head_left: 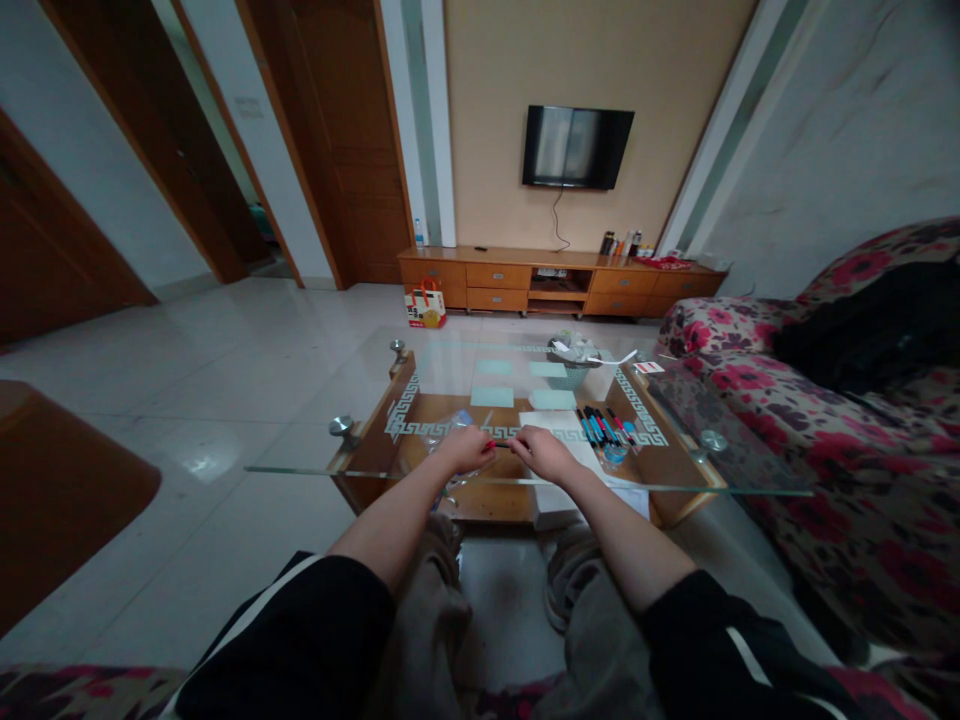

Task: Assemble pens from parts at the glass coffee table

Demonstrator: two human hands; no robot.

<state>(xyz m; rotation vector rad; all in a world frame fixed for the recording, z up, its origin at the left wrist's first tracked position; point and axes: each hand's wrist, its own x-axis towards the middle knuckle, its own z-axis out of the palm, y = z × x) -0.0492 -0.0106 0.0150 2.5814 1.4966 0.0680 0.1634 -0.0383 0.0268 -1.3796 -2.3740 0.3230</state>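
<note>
A thin pen (501,444), too small to read clearly, spans the short gap between the two hands above the near edge of the glass table (375,400). It looks dark, with a red tip or cap showing at the left end, right against the left fingers. It lies roughly level, running left to right.

The left hand (466,448) is curled into a loose fist, its fingertips pinched on the red end of the pen. The right hand (541,452) is likewise closed, knuckles up, its fingertips gripping the other end. Both hands are narrowly closed on the pen, with only a small space between them. Under the left hand lies a clear plastic bag (448,428), crumpled on the glass; whether the hand touches it cannot be told.

Just beside the right hand lies a white sheet (553,424), and beyond it a row of markers (600,425) lined up side by side, blue, red and dark. A small blue roll of tape (615,453) sits near their closer ends. Four pale green notes (492,396) lie farther out on the glass, and a basket (568,372) with white clutter stands at the far edge. A floral sofa (825,440) lies to the right, and a TV (577,146) hangs on the far wall over a low cabinet (495,274).
</note>
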